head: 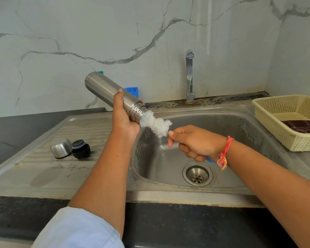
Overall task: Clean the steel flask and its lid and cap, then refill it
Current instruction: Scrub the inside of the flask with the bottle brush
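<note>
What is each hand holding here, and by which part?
Left hand grips the steel flask near its neck; right hand grips the bottle brush by its handle.

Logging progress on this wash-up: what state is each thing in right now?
flask: uncapped, tilted mouth-down over the sink, held by the left hand
brush: bristles partly in the flask's mouth, gripped by the right hand
steel cap: off, lying on the drainboard
black lid: off, beside the steel cap
tap: no water running

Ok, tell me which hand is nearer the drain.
Right. The right hand, gripping the brush, is just above the drain; the left hand holds the flask farther left.
</note>
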`<action>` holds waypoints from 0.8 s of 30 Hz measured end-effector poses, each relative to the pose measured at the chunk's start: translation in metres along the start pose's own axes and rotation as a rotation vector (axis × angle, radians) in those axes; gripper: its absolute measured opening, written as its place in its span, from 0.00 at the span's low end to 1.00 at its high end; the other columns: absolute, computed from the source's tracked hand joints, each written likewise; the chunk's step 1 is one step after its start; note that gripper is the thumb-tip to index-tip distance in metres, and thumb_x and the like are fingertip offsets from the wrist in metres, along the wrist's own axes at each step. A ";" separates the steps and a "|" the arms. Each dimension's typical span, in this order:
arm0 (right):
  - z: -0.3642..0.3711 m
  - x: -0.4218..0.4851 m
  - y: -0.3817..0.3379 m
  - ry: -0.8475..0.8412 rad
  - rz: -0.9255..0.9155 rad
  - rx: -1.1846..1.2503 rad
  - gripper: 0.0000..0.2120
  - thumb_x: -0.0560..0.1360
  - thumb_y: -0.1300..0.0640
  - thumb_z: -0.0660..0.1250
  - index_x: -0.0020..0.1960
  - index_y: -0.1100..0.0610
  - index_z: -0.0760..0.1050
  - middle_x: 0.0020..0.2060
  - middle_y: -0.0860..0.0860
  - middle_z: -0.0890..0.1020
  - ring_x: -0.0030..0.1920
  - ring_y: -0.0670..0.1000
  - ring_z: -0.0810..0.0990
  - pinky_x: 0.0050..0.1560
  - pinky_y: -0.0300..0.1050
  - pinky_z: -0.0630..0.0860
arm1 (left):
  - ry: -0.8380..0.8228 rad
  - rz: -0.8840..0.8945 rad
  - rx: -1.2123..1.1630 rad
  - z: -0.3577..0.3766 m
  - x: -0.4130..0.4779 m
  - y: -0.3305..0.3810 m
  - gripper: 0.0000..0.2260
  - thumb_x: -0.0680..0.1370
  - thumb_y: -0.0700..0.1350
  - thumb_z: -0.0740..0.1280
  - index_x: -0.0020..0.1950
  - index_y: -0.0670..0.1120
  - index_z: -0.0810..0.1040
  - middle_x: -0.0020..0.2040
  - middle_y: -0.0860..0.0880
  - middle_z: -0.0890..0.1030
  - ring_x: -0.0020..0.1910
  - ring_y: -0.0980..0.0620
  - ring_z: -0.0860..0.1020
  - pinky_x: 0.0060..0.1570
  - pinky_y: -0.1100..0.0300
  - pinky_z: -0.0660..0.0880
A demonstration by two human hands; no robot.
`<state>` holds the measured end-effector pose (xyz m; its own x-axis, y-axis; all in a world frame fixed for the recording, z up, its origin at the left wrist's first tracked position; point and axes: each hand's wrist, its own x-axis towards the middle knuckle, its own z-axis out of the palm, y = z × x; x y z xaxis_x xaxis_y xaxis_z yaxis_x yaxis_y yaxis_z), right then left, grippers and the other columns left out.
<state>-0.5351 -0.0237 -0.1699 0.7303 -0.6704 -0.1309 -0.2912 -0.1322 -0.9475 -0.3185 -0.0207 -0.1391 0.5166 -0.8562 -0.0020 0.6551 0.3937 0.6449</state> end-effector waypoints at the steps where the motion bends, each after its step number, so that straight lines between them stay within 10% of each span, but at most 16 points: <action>1: 0.000 -0.001 0.000 -0.021 0.016 0.044 0.16 0.85 0.45 0.57 0.49 0.55 0.76 0.27 0.49 0.61 0.24 0.46 0.53 0.23 0.32 0.52 | -0.009 -0.006 -0.002 0.001 -0.001 0.000 0.20 0.76 0.55 0.74 0.60 0.42 0.76 0.36 0.44 0.82 0.35 0.49 0.82 0.43 0.54 0.81; 10: 0.001 -0.004 -0.002 -0.119 0.103 0.250 0.16 0.84 0.44 0.57 0.49 0.54 0.75 0.26 0.46 0.60 0.23 0.43 0.53 0.21 0.30 0.52 | -0.097 -0.007 -0.029 0.001 -0.001 0.000 0.22 0.77 0.55 0.72 0.62 0.41 0.75 0.37 0.44 0.82 0.36 0.49 0.82 0.47 0.54 0.80; 19: 0.015 0.011 -0.003 0.330 -0.162 -0.524 0.18 0.85 0.48 0.56 0.44 0.54 0.77 0.24 0.44 0.70 0.24 0.42 0.69 0.28 0.34 0.62 | 0.060 0.017 0.165 0.005 0.003 -0.020 0.35 0.67 0.55 0.80 0.69 0.42 0.75 0.49 0.41 0.81 0.43 0.46 0.82 0.43 0.51 0.81; 24: 0.020 0.018 -0.003 0.407 -0.188 -0.562 0.18 0.85 0.48 0.55 0.43 0.53 0.77 0.31 0.44 0.74 0.32 0.42 0.72 0.32 0.34 0.62 | 0.004 0.006 0.202 0.013 0.001 -0.036 0.36 0.66 0.53 0.81 0.70 0.43 0.75 0.54 0.41 0.81 0.47 0.44 0.82 0.42 0.51 0.82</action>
<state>-0.5087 -0.0214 -0.1752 0.5429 -0.8040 0.2425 -0.5376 -0.5546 -0.6351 -0.3491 -0.0405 -0.1524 0.5229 -0.8524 -0.0007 0.5280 0.3232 0.7854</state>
